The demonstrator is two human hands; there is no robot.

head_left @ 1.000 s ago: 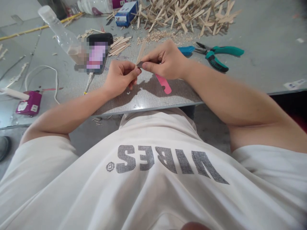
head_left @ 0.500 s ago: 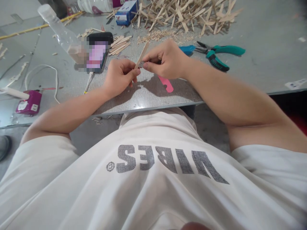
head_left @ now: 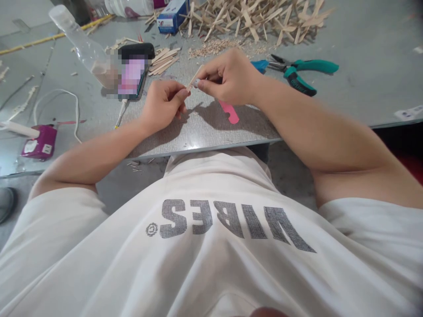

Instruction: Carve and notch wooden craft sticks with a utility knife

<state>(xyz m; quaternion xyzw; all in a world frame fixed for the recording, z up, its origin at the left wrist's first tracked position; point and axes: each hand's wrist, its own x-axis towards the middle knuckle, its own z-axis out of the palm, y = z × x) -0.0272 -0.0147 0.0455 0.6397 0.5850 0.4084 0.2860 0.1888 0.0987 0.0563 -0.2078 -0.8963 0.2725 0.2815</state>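
My left hand [head_left: 164,104] pinches the lower end of a thin wooden stick [head_left: 194,76] that slants up and to the right above the grey table [head_left: 205,132]. My right hand [head_left: 228,78] is closed, its fingertips pressed on the same stick at a small dark piece that I cannot make out. A pink flat tool [head_left: 230,112] lies on the table just under my right hand. Both hands meet above the table's near edge.
Teal-handled pliers [head_left: 297,72] lie to the right. A phone [head_left: 132,72] on a cable, a tipped clear bottle [head_left: 82,44], loose sticks [head_left: 164,59] and a big heap of glued sticks [head_left: 254,17] are behind. A purple plug block [head_left: 39,145] sits left.
The stick has tilted lower and my right hand's fingertips have slid down along it toward my left hand. Both hands have drifted slightly up and away.
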